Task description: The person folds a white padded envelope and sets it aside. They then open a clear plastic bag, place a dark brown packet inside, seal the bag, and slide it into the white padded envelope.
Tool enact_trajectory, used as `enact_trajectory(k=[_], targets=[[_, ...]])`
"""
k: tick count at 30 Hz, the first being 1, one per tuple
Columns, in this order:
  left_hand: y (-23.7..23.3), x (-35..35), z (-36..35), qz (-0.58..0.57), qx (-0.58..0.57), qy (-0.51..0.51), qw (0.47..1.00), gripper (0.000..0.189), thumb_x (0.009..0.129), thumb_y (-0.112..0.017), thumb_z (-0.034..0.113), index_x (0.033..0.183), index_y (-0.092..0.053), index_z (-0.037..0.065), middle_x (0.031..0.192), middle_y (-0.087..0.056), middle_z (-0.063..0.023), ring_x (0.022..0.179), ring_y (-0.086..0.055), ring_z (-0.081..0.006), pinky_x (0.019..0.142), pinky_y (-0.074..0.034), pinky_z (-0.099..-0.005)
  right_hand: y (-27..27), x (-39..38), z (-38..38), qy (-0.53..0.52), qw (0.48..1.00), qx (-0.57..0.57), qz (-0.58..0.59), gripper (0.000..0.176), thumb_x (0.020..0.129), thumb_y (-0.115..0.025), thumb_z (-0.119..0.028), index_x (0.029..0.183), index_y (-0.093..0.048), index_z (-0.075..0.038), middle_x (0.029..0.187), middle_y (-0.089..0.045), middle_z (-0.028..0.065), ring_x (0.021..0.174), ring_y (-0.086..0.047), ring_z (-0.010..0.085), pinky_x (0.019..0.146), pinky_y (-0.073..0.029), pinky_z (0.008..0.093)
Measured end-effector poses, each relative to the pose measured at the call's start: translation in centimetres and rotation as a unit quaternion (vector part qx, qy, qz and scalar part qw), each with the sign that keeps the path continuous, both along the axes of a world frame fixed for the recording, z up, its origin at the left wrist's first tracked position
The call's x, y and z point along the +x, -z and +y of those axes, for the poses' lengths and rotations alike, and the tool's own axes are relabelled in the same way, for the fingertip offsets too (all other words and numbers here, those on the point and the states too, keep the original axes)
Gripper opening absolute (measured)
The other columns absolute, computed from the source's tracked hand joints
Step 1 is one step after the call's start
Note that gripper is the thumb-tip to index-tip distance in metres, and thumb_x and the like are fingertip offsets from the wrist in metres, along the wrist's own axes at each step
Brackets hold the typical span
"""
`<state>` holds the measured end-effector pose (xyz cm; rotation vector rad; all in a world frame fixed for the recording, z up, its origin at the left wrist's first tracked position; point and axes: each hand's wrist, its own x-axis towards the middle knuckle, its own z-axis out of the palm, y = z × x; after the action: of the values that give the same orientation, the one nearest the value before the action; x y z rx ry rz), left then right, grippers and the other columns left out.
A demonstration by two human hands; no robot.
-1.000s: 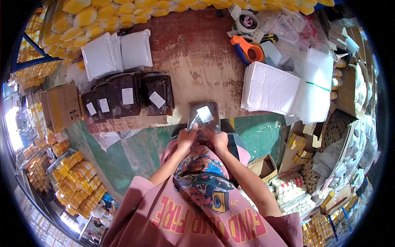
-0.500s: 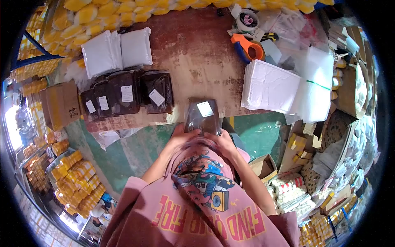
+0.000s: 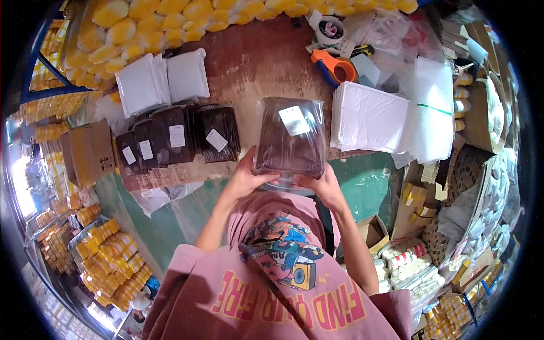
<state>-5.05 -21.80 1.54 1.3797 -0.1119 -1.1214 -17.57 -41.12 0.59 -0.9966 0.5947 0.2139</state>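
Note:
A dark brown package in clear plastic, with a white label on its upper part, is held up at the table's front edge. My left hand grips its lower left corner, and my right hand grips the lower right one. Left of it, similar dark packages with white labels lie in a row on the table. Behind that row are white wrapped packets. To the right of the held package lies a stack of white sheets or bags.
An orange and blue tape dispenser sits at the back right beside a white cup. Clear plastic sleeves lie at the right edge. A cardboard box stands on the left, and yellow-white bundles line the back.
Both hands have raised the dark package and moved it forward, so it looks larger. The whole view has shifted slightly.

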Motion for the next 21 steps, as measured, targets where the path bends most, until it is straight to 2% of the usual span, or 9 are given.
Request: enact_trajectory(k=[2, 5, 8, 10, 14, 15, 18, 19, 21], targets=[[-0.7, 0.3, -0.7, 0.031, -0.011, -0.010, 0.999, 0.062, 0.081, -0.071, -0.007, 0.133, -0.039, -0.002, 0.117, -0.060, -0.0119, 0.102, -0.063, -0.0197, 0.082, -0.056, -0.0336, -0.6, 0.4, -0.5, 0.003, 1.000, -0.016, -0.018, 0.027, 0.080, -0.073, -0.001, 0.104, -0.061, 0.003, 0.092, -0.067, 0.0069, 0.078, -0.064, 0.0139, 0.070, -0.053, 0.0282], [-0.7, -0.1, -0.9, -0.002, -0.028, 0.013, 1.000, 0.061, 0.081, -0.071, -0.006, 0.133, -0.039, -0.001, 0.117, -0.060, -0.0125, 0.100, -0.064, -0.0215, 0.080, -0.058, -0.0355, -1.2, -0.3, -0.8, 0.007, 0.999, -0.032, -0.024, 0.030, 0.080, -0.072, -0.001, 0.107, -0.060, 0.003, 0.094, -0.068, 0.0070, 0.080, -0.064, 0.0138, 0.071, -0.054, 0.0285], [-1.2, -1.0, -1.1, 0.077, -0.029, -0.006, 0.997, 0.061, 0.081, -0.071, -0.006, 0.133, -0.040, 0.000, 0.117, -0.060, -0.0117, 0.100, -0.064, -0.0200, 0.083, -0.057, -0.0349, -2.2, -1.0, -1.4, -0.004, 1.000, -0.022, -0.021, 0.036, 0.080, -0.069, 0.001, 0.114, -0.057, 0.004, 0.100, -0.068, 0.0077, 0.085, -0.064, 0.0139, 0.075, -0.054, 0.0288], [-1.0, -1.9, -1.0, 0.063, -0.028, 0.004, 0.998, 0.062, 0.080, -0.071, -0.007, 0.133, -0.040, 0.001, 0.116, -0.061, -0.0110, 0.101, -0.064, -0.0190, 0.086, -0.056, -0.0347, -3.5, -1.5, -1.6, 0.002, 0.999, -0.029, -0.016, 0.038, 0.079, -0.068, 0.004, 0.115, -0.056, 0.004, 0.102, -0.068, 0.0083, 0.086, -0.064, 0.0140, 0.077, -0.054, 0.0290], [-2.4, -3.8, -1.5, 0.057, -0.060, -0.012, 0.996, 0.063, 0.077, -0.072, -0.008, 0.132, -0.042, 0.002, 0.117, -0.061, -0.0092, 0.105, -0.062, -0.0170, 0.089, -0.055, -0.0335, -5.8, -3.5, -1.6, 0.026, 1.000, -0.010, -0.002, 0.050, 0.077, -0.074, 0.005, 0.122, -0.052, 0.003, 0.109, -0.066, 0.0098, 0.098, -0.063, 0.0152, 0.085, -0.053, 0.0297], [-2.9, -4.1, -1.7, 0.016, -0.072, -0.025, 0.997, 0.063, 0.074, -0.074, -0.008, 0.129, -0.045, 0.002, 0.117, -0.061, -0.0077, 0.106, -0.060, -0.0155, 0.091, -0.052, -0.0321, -5.9, -4.5, -1.7, 0.030, 0.999, -0.015, -0.001, 0.059, 0.074, -0.078, 0.004, 0.125, -0.050, 0.003, 0.113, -0.064, 0.0106, 0.102, -0.062, 0.0162, 0.088, -0.053, 0.0304], [-6.0, -4.0, -2.7, -0.065, -0.077, 0.020, 0.995, 0.063, 0.072, -0.077, -0.007, 0.127, -0.048, 0.002, 0.117, -0.061, -0.0063, 0.107, -0.058, -0.0138, 0.092, -0.048, -0.0304, -6.6, -7.1, -2.0, 0.041, 0.996, -0.058, -0.047, 0.064, 0.071, -0.081, 0.003, 0.126, -0.050, 0.002, 0.115, -0.063, 0.0105, 0.103, -0.061, 0.0176, 0.091, -0.051, 0.0323], [-6.6, -3.9, -3.1, -0.083, -0.078, 0.029, 0.993, 0.063, 0.071, -0.079, -0.004, 0.126, -0.049, 0.003, 0.117, -0.061, -0.0047, 0.105, -0.058, -0.0126, 0.094, -0.046, -0.0293, -6.3, -8.1, -1.8, 0.045, 0.993, -0.106, -0.034, 0.068, 0.067, -0.084, -0.001, 0.126, -0.051, 0.002, 0.115, -0.063, 0.0105, 0.104, -0.060, 0.0193, 0.092, -0.048, 0.0344], [-8.3, -3.6, -3.4, -0.101, -0.073, 0.066, 0.990, 0.064, 0.072, -0.079, -0.003, 0.128, -0.049, 0.003, 0.117, -0.061, -0.0040, 0.106, -0.058, -0.0122, 0.094, -0.046, -0.0290, -6.8, -9.4, -2.3, 0.030, 0.990, -0.128, -0.046, 0.066, 0.066, -0.086, -0.004, 0.124, -0.054, 0.001, 0.114, -0.063, 0.0103, 0.104, -0.060, 0.0195, 0.093, -0.047, 0.0347]])
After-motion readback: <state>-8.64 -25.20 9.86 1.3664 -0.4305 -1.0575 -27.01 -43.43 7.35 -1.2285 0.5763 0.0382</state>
